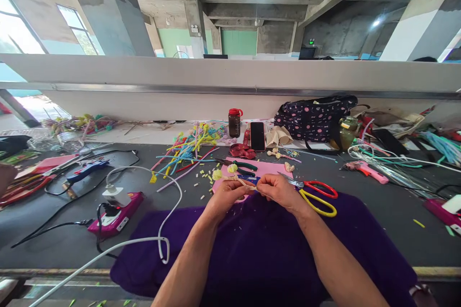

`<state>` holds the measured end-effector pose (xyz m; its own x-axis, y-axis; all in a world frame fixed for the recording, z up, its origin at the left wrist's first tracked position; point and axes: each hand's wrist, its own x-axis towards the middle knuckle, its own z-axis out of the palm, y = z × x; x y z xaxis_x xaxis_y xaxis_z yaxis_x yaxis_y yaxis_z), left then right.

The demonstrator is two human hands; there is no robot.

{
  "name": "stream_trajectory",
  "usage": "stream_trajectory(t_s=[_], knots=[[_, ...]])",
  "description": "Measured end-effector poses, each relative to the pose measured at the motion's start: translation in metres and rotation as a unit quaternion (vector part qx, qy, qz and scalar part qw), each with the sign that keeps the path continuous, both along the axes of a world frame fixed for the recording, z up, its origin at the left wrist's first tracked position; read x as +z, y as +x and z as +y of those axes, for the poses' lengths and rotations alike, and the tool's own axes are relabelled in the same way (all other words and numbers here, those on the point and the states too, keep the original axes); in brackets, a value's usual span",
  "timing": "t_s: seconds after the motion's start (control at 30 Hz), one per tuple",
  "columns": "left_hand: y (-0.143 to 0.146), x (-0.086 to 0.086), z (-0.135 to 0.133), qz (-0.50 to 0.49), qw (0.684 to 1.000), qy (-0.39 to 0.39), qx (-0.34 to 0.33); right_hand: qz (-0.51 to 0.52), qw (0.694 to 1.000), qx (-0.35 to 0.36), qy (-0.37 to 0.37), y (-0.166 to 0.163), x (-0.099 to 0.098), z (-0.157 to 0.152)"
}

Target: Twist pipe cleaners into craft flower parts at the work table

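My left hand [226, 194] and my right hand [279, 190] are close together above a pink sheet [275, 168], fingers pinched. Between them runs a short, thin cream piece [247, 183] that looks like a pipe cleaner; my fingers hide most of it. Just beyond my hands lie dark green-handled pliers [245, 166] and pale yellow fuzzy balls [217, 174]. Scissors [319, 196] with one red and one yellow handle rest beside my right hand. A small cream twisted piece [288, 167] sits on the sheet's far right corner. Purple cloth [266, 249] spreads under my forearms.
Colourful pipe cleaners [190, 146] are heaped behind to the left. A brown bottle [234, 123], a phone [257, 136] and a patterned bag [317, 117] stand at the back. Left, a white cable [180, 196] loops from a magenta power strip [131, 208]. A pink glue gun [370, 171] lies right.
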<state>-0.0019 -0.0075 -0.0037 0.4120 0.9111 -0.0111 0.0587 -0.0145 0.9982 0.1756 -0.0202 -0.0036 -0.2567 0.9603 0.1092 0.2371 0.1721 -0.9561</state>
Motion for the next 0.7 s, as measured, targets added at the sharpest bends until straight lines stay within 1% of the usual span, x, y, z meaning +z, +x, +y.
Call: stream_trajectory(t_s=[0.1, 0.2, 0.37, 0.43, 0.5, 0.53, 0.6, 0.63, 0.7], knots=[[0.001, -0.002, 0.0, 0.002, 1.0, 0.028, 0.002, -0.015, 1.0, -0.003, 0.016, 0.001, -0.001, 0.001], [0.003, -0.004, 0.001, 0.009, 0.999, 0.038, 0.014, -0.03, 0.999, -0.007, 0.028, -0.001, -0.004, 0.001], [0.004, -0.008, 0.002, 0.026, 0.997, 0.058, 0.042, -0.021, 0.999, -0.007, 0.036, -0.005, -0.01, 0.001], [0.004, -0.008, 0.002, 0.027, 0.997, 0.068, 0.04, -0.023, 0.999, -0.002, 0.037, -0.006, -0.011, 0.001], [0.004, -0.008, 0.002, 0.02, 0.997, 0.067, 0.037, -0.037, 0.998, -0.002, 0.057, -0.006, -0.01, -0.001], [0.003, -0.007, 0.002, 0.012, 0.997, 0.06, 0.039, -0.049, 0.995, -0.012, 0.082, -0.006, -0.008, -0.002], [0.002, -0.006, 0.003, -0.011, 0.998, 0.032, 0.051, -0.08, 0.982, -0.051, 0.165, -0.007, -0.004, -0.005], [0.002, -0.005, 0.004, -0.025, 0.998, 0.013, 0.062, -0.097, 0.968, -0.075, 0.217, -0.007, -0.002, -0.006], [0.001, -0.004, 0.004, -0.052, 0.995, -0.028, 0.086, -0.139, 0.931, -0.102, 0.321, -0.007, 0.0, -0.009]])
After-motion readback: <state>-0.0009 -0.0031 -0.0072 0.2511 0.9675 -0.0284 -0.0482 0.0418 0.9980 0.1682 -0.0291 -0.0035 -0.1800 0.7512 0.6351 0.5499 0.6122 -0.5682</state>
